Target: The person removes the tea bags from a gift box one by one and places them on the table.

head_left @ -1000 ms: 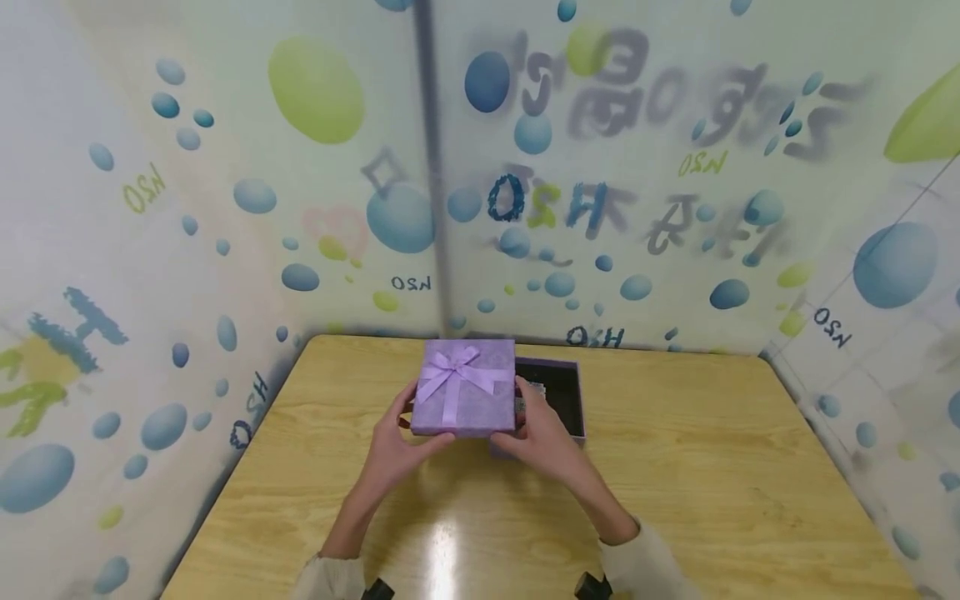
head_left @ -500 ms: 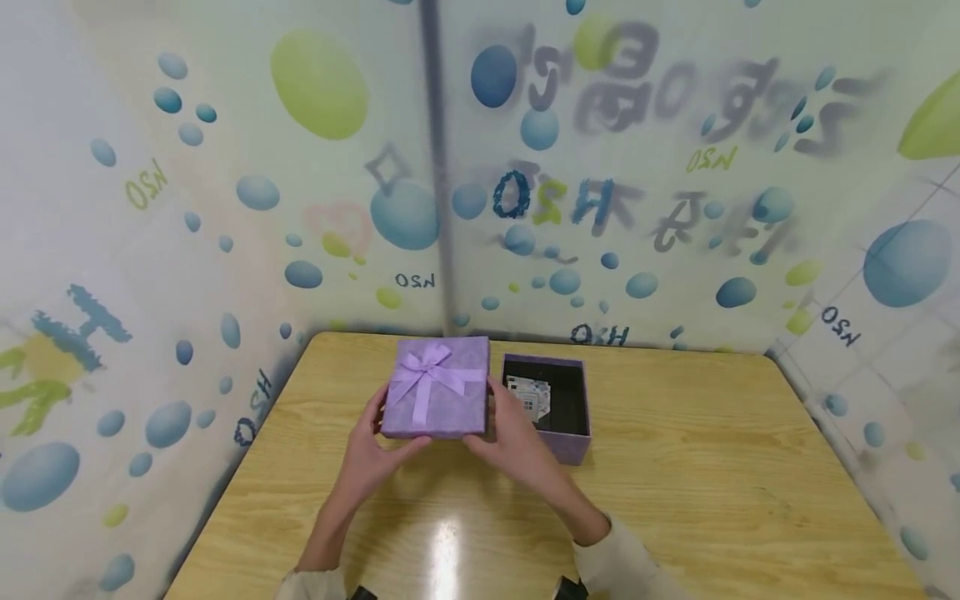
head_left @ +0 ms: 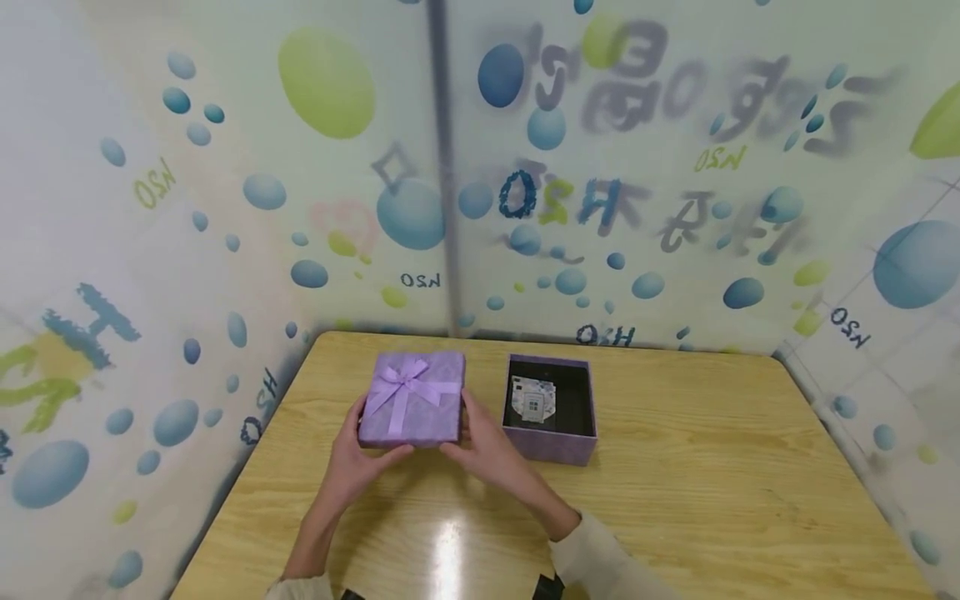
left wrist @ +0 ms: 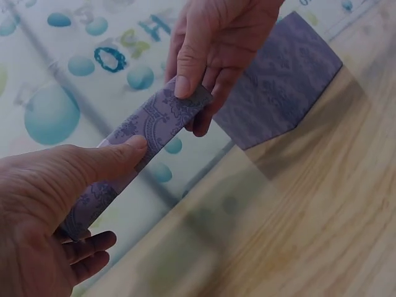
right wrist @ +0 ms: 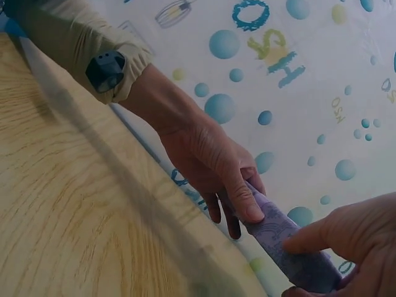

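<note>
A square purple lid [head_left: 420, 414] with a lilac ribbon bow is held between both hands, left of the box. The left hand [head_left: 350, 458] grips its left side and the right hand [head_left: 491, 446] its right side, thumbs along the near edge. In the left wrist view the left thumb presses the patterned lid edge [left wrist: 158, 120], fingers beneath. The right wrist view shows both thumbs on the lid's side [right wrist: 272, 232]. The purple box [head_left: 558, 448], black inside, stands uncovered on the table, with printed cards [head_left: 534, 402] in its left part.
The pale wooden table [head_left: 705, 467] reaches back to a wall [head_left: 660, 150] patterned with blue and green bubbles and lettering. Side walls stand at the left and right. A dark device is strapped at the wrist [right wrist: 105, 71] seen in the right wrist view.
Both hands have carried the lid to the left and slightly nearer, away from the box. More of the box and the cards inside it now shows.
</note>
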Available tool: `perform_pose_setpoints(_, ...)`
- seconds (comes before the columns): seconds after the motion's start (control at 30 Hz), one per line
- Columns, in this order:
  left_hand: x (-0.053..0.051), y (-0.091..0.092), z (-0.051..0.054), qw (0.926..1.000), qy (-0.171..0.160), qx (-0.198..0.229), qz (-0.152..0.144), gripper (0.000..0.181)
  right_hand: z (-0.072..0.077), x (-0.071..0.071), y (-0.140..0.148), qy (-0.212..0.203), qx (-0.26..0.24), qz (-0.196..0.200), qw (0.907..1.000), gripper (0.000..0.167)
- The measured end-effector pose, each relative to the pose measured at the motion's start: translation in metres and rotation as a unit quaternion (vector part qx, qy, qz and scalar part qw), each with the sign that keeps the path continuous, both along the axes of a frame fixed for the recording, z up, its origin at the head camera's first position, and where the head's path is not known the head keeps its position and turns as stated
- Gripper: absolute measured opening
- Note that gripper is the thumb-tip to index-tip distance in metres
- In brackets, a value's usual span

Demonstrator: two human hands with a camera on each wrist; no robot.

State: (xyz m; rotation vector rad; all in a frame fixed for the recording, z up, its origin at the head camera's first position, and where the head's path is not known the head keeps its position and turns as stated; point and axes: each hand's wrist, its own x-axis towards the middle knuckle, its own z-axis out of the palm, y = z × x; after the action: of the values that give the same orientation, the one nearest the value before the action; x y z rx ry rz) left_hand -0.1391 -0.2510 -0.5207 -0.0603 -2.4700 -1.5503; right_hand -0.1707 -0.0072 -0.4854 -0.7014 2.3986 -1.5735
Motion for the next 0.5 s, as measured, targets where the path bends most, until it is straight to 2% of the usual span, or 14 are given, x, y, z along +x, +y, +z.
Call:
perform_pose_setpoints(0.13,-0.002,-0.004,-0.007,0.9995,-0.030,-0.010,0.005,0.110,-0.013,-0.004,-0.004,-0.007,0.014,-0.018,0.9997,0.093)
perform_pose_setpoints(0.23,-0.003,-0.007,-0.012,0.9992,-0.037,-0.015,0.002,0.109,-0.023,-0.007,-0.008,-0.006,0.014,-0.028,0.9995,0.092)
perform_pose_setpoints(0.4,-0.009,-0.010,-0.024,0.9994,0.001,-0.033,-0.002,0.104,-0.041,-0.012,-0.012,-0.012,0.015,-0.044,0.9989,0.089)
perform_pose_setpoints(0.5,-0.013,-0.011,-0.031,0.9986,0.017,-0.049,-0.007,0.103,-0.050,-0.014,-0.013,-0.031,0.021,-0.055,0.9978,0.088)
